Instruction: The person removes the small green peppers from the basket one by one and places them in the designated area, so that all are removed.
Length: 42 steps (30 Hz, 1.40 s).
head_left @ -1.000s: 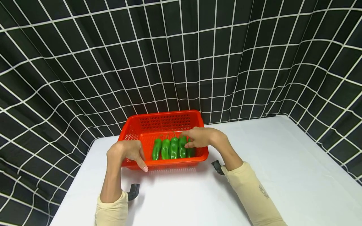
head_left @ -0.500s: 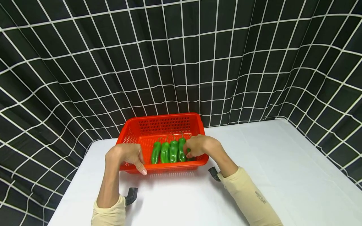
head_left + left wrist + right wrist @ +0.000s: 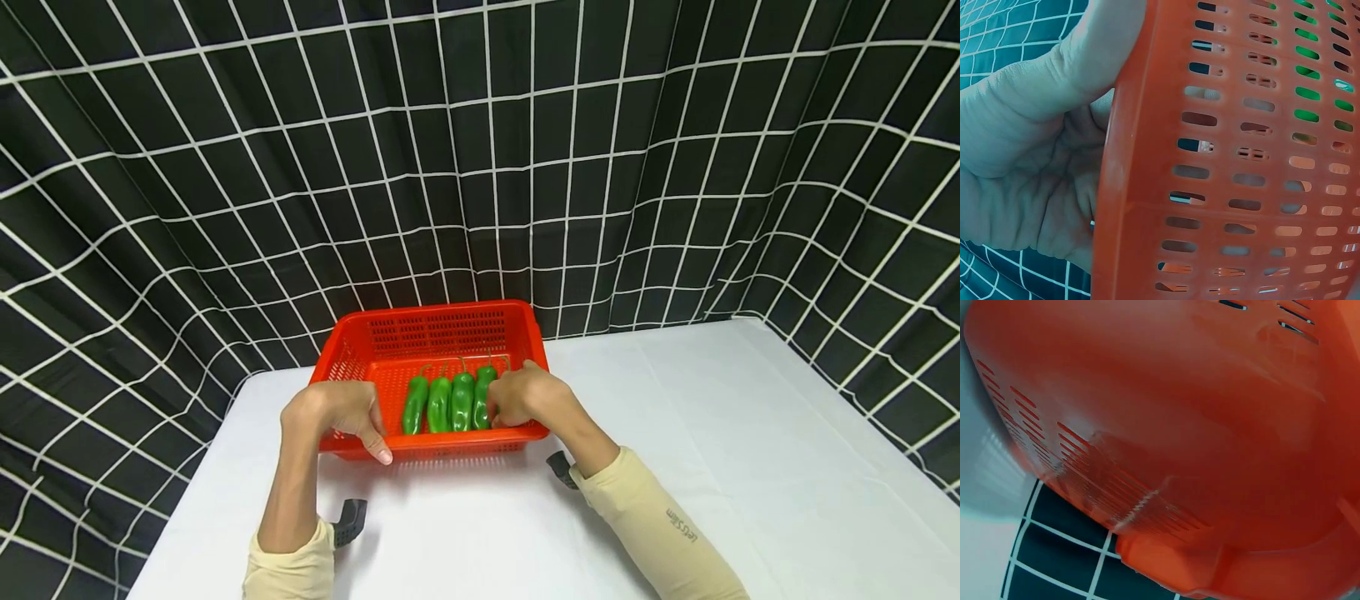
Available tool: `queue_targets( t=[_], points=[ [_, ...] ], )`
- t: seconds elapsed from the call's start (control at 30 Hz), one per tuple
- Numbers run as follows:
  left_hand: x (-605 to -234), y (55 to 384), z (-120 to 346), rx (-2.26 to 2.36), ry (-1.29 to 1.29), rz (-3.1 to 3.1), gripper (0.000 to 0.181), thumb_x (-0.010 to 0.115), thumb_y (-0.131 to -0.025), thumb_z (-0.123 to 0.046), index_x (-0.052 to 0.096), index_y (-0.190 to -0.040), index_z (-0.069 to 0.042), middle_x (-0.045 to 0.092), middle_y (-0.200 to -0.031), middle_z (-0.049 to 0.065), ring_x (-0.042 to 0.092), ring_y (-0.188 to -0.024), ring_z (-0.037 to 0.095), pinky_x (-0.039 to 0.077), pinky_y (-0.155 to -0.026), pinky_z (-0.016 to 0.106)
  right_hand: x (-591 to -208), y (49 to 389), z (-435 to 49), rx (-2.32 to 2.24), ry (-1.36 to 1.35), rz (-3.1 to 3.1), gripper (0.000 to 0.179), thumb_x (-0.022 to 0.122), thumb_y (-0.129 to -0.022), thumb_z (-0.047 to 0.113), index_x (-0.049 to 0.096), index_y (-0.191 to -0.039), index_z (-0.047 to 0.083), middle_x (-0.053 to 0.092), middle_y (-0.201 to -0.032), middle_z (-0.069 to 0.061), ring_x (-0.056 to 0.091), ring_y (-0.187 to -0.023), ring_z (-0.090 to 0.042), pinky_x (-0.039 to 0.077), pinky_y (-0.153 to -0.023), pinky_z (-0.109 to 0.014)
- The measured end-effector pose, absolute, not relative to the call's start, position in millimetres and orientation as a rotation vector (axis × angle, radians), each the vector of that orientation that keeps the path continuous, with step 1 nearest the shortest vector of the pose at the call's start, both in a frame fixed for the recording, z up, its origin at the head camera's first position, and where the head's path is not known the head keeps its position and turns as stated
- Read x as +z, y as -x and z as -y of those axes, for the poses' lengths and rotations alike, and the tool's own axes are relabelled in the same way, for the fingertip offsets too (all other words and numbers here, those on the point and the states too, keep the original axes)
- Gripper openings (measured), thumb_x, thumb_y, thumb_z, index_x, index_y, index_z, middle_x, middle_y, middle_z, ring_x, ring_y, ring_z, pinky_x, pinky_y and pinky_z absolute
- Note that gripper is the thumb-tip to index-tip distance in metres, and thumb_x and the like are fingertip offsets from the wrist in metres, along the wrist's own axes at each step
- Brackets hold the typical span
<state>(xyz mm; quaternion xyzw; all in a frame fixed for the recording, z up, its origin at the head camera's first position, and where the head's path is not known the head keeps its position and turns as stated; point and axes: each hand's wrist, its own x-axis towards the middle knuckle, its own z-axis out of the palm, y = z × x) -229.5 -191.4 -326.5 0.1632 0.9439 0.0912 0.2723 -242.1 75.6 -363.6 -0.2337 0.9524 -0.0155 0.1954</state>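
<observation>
In the head view a red plastic basket [image 3: 430, 443] holds several long green peppers [image 3: 461, 402], lying side by side with their stems toward the back. My left hand [image 3: 347, 410] grips the basket's near-left rim, the thumb hooked down outside the front wall. The left wrist view shows that hand [image 3: 1035, 125] with its thumb over the rim and green showing through the slots. Inside the right end of the basket, my right hand [image 3: 521, 395] curls its fingers round the rightmost pepper, which it mostly hides; a thin stem shows behind the fingers. The right wrist view shows the basket's outer wall [image 3: 1179, 444].
The basket stands on a white tabletop [image 3: 465, 533] near its back edge. A black cloth with a white grid [image 3: 510, 192] hangs behind and at both sides. Black wrist mounts [image 3: 350, 522] stick out from both sleeves.
My right hand has lowered into the right end of the basket and closed over the rightmost pepper, hiding it. The left hand keeps its grip on the rim.
</observation>
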Motion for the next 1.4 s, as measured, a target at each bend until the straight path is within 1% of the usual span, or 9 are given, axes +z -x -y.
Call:
queue_targets(
  t=[0.2,0.37,0.47,0.7,0.97,1.07,1.17,1.3,1.4],
  points=[
    [-325.7,229.3,189.2,0.247,-0.433,-2.546,0.022,0.096,-0.072,-0.034,0.087,-0.086,-0.02,0.039,-0.058,-0.01,0.036,-0.07,0.011,0.028,-0.06,0.029,-362.1,241.8,-75.7,-0.072,0.643,-2.668,0.015,0.074,-0.096,0.026,0.081,-0.085,0.02,0.063,-0.074,0.009,0.056,-0.092,-0.013,0.035,-0.109,-0.045],
    [-326.2,230.1,190.3,0.248,-0.431,-2.542,0.021,0.096,-0.072,-0.035,0.087,-0.084,-0.021,0.035,-0.058,-0.01,0.033,-0.068,0.011,0.026,-0.06,0.029,-358.8,240.3,-75.3,-0.128,0.652,-2.696,0.035,0.072,-0.097,0.022,0.063,-0.064,0.016,0.043,-0.062,0.005,0.048,-0.075,-0.014,0.038,-0.099,-0.042],
    [-327.4,229.8,190.6,0.248,-0.435,-2.538,0.022,0.096,-0.071,-0.035,0.087,-0.085,-0.021,0.038,-0.058,-0.011,0.033,-0.068,0.011,0.026,-0.059,0.029,-356.9,238.7,-75.0,-0.137,0.65,-2.72,0.037,0.071,-0.099,0.022,0.056,-0.065,0.018,0.041,-0.062,0.005,0.047,-0.069,-0.014,0.04,-0.094,-0.04],
    [-328.5,228.3,190.0,0.262,-0.442,-2.544,0.022,0.096,-0.071,-0.034,0.087,-0.086,-0.02,0.04,-0.059,-0.011,0.033,-0.069,0.011,0.025,-0.06,0.029,-348.3,233.6,-78.2,-0.155,0.695,-2.804,0.036,0.073,-0.097,0.017,0.058,-0.064,0.017,0.046,-0.067,0.002,0.048,-0.073,-0.017,0.04,-0.084,-0.039],
    [-329.2,228.2,190.6,0.267,-0.434,-2.549,0.021,0.096,-0.071,-0.034,0.086,-0.083,-0.02,0.034,-0.058,-0.01,0.033,-0.068,0.011,0.026,-0.06,0.029,-332.2,225.4,-89.2,-0.25,0.741,-2.857,0.034,0.071,-0.095,0.007,0.064,-0.063,0.016,0.048,-0.062,0.003,0.047,-0.068,-0.015,0.041,-0.077,-0.035],
    [-329.4,227.8,190.8,0.264,-0.436,-2.548,0.021,0.096,-0.071,-0.034,0.086,-0.084,-0.02,0.036,-0.058,-0.01,0.035,-0.069,0.011,0.027,-0.06,0.028,-324.4,222.1,-96.6,-0.289,0.831,-2.862,0.041,0.068,-0.095,0.003,0.057,-0.058,0.015,0.039,-0.055,0.006,0.038,-0.06,-0.01,0.035,-0.066,-0.029],
    [-329.4,227.7,190.9,0.26,-0.433,-2.549,0.024,0.096,-0.07,-0.035,0.087,-0.087,-0.02,0.041,-0.06,-0.01,0.037,-0.07,0.012,0.028,-0.061,0.028,-317.0,219.9,-105.1,-0.343,0.92,-2.87,0.041,0.067,-0.094,0.001,0.06,-0.056,0.017,0.041,-0.051,0.01,0.035,-0.055,-0.006,0.03,-0.058,-0.024],
    [-328.8,228.5,190.8,0.263,-0.42,-2.547,0.026,0.096,-0.07,-0.035,0.087,-0.089,-0.02,0.041,-0.06,-0.01,0.038,-0.07,0.012,0.028,-0.061,0.028,-309.0,218.2,-114.6,-0.403,0.934,-2.915,0.047,0.062,-0.091,-0.005,0.048,-0.052,0.018,0.034,-0.052,0.011,0.03,-0.054,-0.005,0.024,-0.055,-0.021],
    [-327.8,229.7,190.4,0.257,-0.428,-2.546,0.025,0.096,-0.071,-0.035,0.087,-0.089,-0.02,0.038,-0.058,-0.01,0.036,-0.069,0.011,0.027,-0.06,0.028,-306.4,218.7,-117.8,-0.408,0.92,-2.951,0.052,0.057,-0.087,-0.009,0.03,-0.053,0.019,0.021,-0.056,0.008,0.021,-0.055,-0.008,0.018,-0.054,-0.023]
  ],
)
